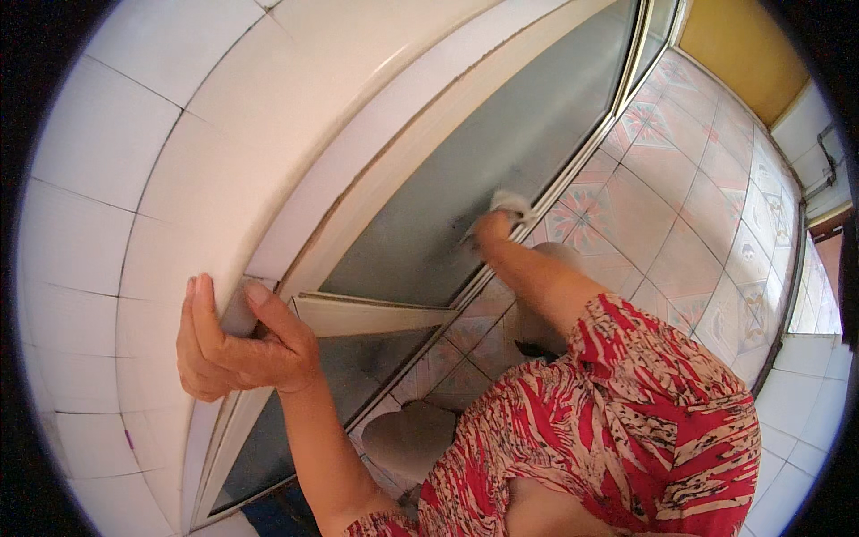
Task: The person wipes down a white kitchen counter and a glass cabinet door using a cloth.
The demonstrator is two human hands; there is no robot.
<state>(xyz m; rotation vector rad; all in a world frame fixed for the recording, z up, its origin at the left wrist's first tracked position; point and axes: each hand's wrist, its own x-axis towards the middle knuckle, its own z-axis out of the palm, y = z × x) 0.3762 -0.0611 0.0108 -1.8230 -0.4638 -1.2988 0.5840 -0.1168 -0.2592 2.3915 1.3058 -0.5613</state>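
My left hand (pixel 242 349) grips the rounded edge of a white tiled counter (pixel 242 170), fingers lying over the top and thumb against the side. Below the counter, my right hand (pixel 492 233) reaches down to a grey glass cabinet panel (pixel 456 152) set in a cream frame. A whitish cloth (pixel 514 202) is bunched in that hand, against the lower part of the glass; motion blurs it, and some of the fingers are hidden.
A cream divider (pixel 376 315) separates the glass panel from a second dark panel (pixel 331 376). Metal track (pixel 608 125) runs along the cabinet's foot. Patterned tiles (pixel 662 197) cover the floor on the right. My knees are bent close to the cabinet. A yellow-brown panel (pixel 743 54) stands at the far right.
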